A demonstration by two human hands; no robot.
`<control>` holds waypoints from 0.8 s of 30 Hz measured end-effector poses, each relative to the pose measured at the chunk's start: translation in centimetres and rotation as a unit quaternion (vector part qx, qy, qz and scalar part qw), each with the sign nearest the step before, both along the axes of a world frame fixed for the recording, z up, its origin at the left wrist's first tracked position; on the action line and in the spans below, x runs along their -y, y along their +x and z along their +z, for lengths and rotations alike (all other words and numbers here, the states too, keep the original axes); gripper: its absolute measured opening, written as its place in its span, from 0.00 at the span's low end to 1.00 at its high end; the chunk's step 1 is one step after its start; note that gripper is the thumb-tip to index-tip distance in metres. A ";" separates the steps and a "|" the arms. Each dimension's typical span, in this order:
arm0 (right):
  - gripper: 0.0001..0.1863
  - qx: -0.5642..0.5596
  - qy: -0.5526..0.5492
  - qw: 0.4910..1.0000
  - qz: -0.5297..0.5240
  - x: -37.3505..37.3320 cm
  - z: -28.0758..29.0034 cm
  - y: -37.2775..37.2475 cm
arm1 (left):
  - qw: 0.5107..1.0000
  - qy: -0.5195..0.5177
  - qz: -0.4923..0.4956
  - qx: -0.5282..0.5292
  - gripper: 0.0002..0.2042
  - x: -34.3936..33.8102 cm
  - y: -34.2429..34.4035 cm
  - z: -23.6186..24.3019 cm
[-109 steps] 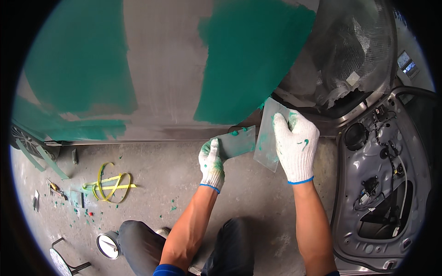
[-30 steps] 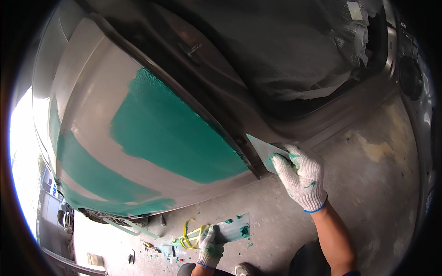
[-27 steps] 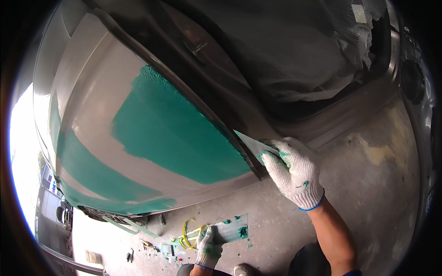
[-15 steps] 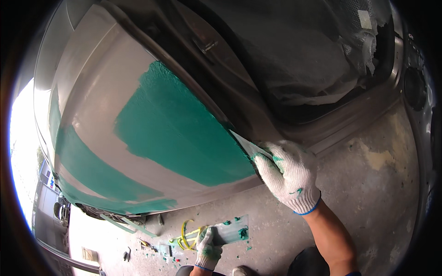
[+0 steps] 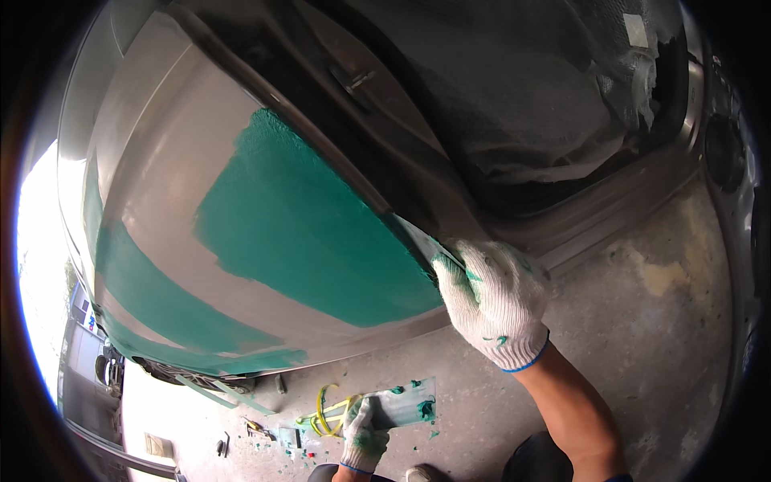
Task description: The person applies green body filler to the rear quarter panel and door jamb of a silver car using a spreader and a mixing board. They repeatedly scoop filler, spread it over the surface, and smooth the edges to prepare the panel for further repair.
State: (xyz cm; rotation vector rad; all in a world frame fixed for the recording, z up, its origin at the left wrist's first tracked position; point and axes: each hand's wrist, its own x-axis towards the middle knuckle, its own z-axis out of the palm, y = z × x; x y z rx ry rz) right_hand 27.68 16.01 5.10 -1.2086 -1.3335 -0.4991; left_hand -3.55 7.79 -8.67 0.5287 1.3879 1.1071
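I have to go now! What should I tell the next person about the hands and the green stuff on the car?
Right hand: gloved, pressing a flat spreader against the grey car panel, at the right edge of the big green filler patch.
Left hand: gloved, held low, gripping a mixing board with green blobs on it.
Done: one large patch and a lower green band are spread.
Left: grey panel between them is bare; filler remains on the board.
Floor: yellow hose and small tools beneath.
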 end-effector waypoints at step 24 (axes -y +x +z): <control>0.24 -0.407 -0.558 0.475 0.545 9.0 -17.8 -0.8 | 0.956 0.001 -0.211 0.204 0.12 -2.1 4.8 0.8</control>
